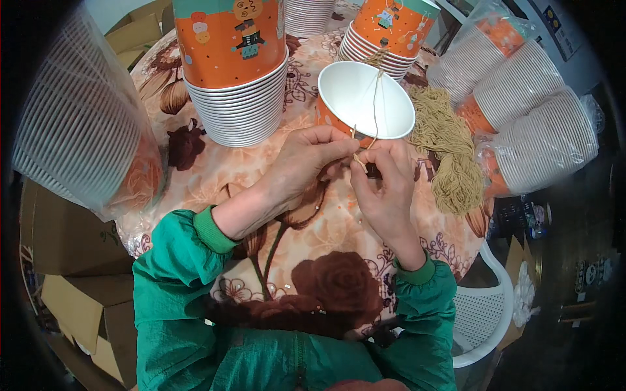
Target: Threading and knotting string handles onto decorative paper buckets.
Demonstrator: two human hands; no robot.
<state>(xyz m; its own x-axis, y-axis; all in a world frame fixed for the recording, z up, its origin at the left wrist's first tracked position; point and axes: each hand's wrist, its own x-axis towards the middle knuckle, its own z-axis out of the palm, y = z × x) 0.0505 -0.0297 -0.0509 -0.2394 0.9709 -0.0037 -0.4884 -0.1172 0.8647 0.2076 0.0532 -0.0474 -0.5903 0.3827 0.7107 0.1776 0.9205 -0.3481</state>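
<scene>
An orange paper bucket [352, 94] with a white inside leans on its side, its open mouth tipped toward me. A tan string [376, 107] runs across that mouth and down to my fingers. My left hand [313, 153] pinches the string between thumb and forefinger just below the bucket's near rim. Close beside it, my right hand [388, 179] pinches the string too, its fingertips nearly meeting those of the left. Part of the bucket's lower side is hidden behind both hands. A skein of tan string [450, 153] lies to the right of the bucket.
Nested stacks of paper buckets [238, 98] stand at the back left and back right [385, 49]. Plastic-wrapped stacks flank the table, one tall on the left [81, 111], several on the right [535, 137]. Cardboard boxes [78, 260] and a white chair [486, 306] stand around the flowered tablecloth [287, 260].
</scene>
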